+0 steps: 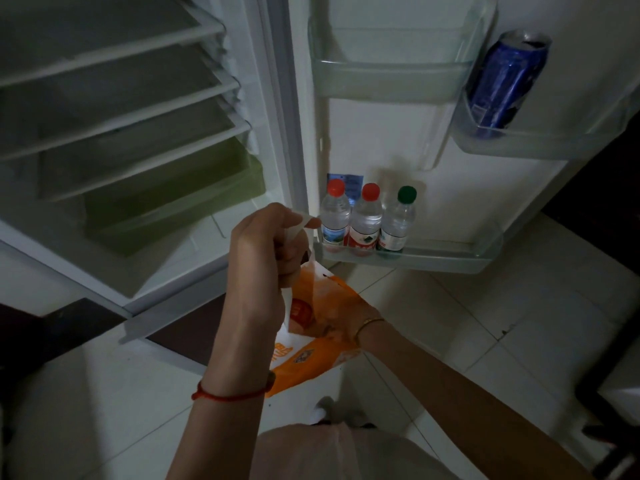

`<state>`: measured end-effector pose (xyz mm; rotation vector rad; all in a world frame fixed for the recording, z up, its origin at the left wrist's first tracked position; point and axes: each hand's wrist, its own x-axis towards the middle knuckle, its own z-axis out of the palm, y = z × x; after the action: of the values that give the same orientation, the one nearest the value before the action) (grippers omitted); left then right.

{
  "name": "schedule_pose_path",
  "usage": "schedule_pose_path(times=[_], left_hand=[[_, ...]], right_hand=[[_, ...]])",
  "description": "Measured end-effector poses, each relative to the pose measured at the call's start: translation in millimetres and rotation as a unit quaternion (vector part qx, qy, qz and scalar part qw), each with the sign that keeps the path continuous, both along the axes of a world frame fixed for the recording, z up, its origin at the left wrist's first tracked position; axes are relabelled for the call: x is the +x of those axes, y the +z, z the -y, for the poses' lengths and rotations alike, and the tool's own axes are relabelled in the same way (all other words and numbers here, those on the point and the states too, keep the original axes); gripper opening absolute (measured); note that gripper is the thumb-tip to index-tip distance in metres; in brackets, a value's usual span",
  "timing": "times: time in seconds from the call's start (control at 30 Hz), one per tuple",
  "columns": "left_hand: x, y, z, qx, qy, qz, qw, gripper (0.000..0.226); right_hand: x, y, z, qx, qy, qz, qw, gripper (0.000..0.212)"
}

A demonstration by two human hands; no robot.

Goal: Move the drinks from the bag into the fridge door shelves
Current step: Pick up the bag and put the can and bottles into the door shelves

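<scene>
White floor tiles (519,306) run under an open fridge (273,98) in a dim room, its glass shelves and green drawer (173,202) on the left and the door swung out on the right. On the lower door shelf (450,261) three water bottles stand upright in a tight row: a red-capped bottle with a blue-and-white label (335,216), a red-capped bottle with a red label (366,221), and a green-capped bottle (398,220) whose label shows red and green. Their print is too small to read, as is the blue sticker (346,183) on the door behind them. A blue can (502,84) leans in the small upper door shelf (554,143); its lettering is blurred.

The left-hand grip (266,244), a red string at its wrist, is closed round the white handles of the orange and white plastic bag (311,362), holding it up just below the lower door shelf. The right-hand grip (337,329), a thin gold bangle at its wrist, is down inside the bag. Its fingers are veiled by the plastic, so I cannot tell whether it holds anything. The bag's lettering is too blurred to read.
</scene>
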<state>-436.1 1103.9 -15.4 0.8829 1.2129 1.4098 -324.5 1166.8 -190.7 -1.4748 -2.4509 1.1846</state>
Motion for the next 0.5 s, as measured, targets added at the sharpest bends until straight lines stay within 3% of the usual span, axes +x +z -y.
schedule_pose_path(times=[0.07,0.1,0.17,0.33,0.5], left_hand=[[-5,1,-1,-0.001,0.000,-0.002,1.000,0.036],[-7,1,-1,-0.002,0.001,-0.004,1.000,0.036],[-13,1,-2,-0.007,0.005,-0.004,1.000,0.035],[-20,1,-2,-0.002,0.009,0.005,1.000,0.037],[-17,-1,-11,-0.015,-0.014,0.013,1.000,0.039]], right_hand=[[3,-15,1,-0.017,-0.010,0.075,0.997,0.005],[6,-25,1,-0.042,-0.029,0.145,0.988,0.023],[12,-47,0,0.019,-0.010,0.271,0.962,0.051],[26,-79,-11,0.112,-0.123,0.304,0.938,0.031],[40,-61,-17,0.036,-0.173,0.297,0.939,0.048]])
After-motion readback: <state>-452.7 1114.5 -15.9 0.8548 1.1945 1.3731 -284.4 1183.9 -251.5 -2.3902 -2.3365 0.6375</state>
